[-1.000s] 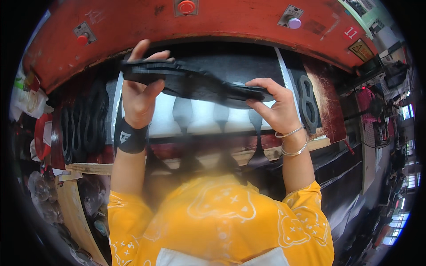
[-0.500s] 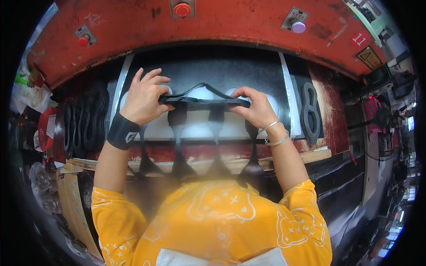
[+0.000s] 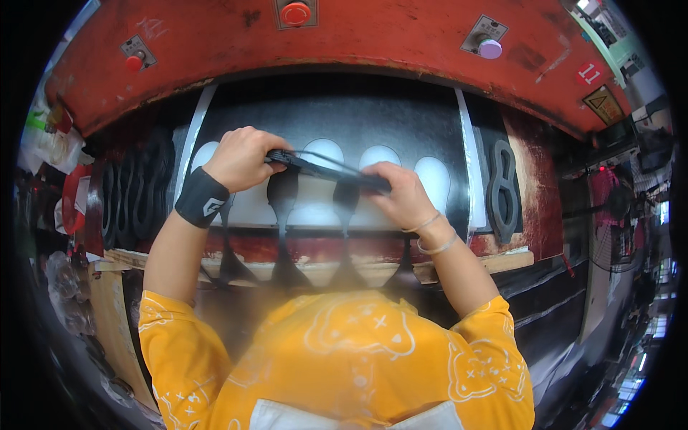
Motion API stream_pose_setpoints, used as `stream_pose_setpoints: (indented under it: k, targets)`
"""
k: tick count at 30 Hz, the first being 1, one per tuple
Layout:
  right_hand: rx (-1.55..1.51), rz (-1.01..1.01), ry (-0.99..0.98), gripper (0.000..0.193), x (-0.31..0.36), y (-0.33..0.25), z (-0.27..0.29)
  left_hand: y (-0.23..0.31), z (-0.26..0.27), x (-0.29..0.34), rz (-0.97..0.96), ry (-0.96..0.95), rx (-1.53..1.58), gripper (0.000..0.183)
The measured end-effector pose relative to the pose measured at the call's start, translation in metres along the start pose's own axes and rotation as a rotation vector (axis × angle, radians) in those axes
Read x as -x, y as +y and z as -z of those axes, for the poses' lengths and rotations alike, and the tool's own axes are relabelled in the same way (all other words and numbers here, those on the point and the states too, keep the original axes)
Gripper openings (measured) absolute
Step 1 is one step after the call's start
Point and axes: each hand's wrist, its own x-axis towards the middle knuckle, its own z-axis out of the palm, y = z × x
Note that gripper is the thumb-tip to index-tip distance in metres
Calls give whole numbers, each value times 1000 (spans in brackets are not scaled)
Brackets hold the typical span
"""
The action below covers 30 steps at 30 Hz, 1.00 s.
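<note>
Both of my hands are raised over a black sheet [image 3: 337, 107] with rounded, sole-shaped cut-outs that show white beneath. Between them they hold a slim bundle of black strip-like pieces [image 3: 321, 170], seen nearly edge-on and blurred. My left hand [image 3: 247, 154], with a black wristband, pinches the left end between thumb and fingers. At the other end, my right hand [image 3: 405, 192] is closed on the bundle, which tilts down to the right. A thin strand stands a little apart along its top. Narrow black necks of the sheet run toward me over the table's front edge.
A red machine beam [image 3: 215, 54] spans the far side, carrying a red push button [image 3: 296, 13] and a pale purple one [image 3: 489, 49]. Several dark sole-shaped rings [image 3: 147, 190] stand at the left; another ring [image 3: 497, 204] lies at the right. A wooden strip [image 3: 494, 262] edges the table.
The bundle has tilted, its right end now lower. My left hand has turned, with its fingers folded in over the end, and my right hand has shifted slightly down. The arched strand has flattened.
</note>
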Motion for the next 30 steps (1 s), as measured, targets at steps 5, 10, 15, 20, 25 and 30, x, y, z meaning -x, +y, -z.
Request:
stream_pose_setpoints:
  k: [5, 10, 15, 20, 25, 30]
  targets:
    - [-545, -56, -126, 60, 3, -6, 29, 28, 20, -7, -546, 463, -283, 26]
    - [-924, -129, -86, 54, -6, -17, 7, 51, 27, -13, -818, 407, -357, 19]
    - [-1121, 116, 269, 35, -6, -31, -15, 77, 3, -14, -181, 841, 658, 74]
    - [-743, 158, 692, 40, -16, -42, -24, 136, -70, -14, -117, 621, 1454, 67]
    - [-437, 188, 825, 36, -12, -34, -27, 131, -91, -38, 44, 881, 1132, 42]
    - [-1021, -29, 730, 32, 2, 3, 16, 130, -61, -16, 94, 210, 1737, 42]
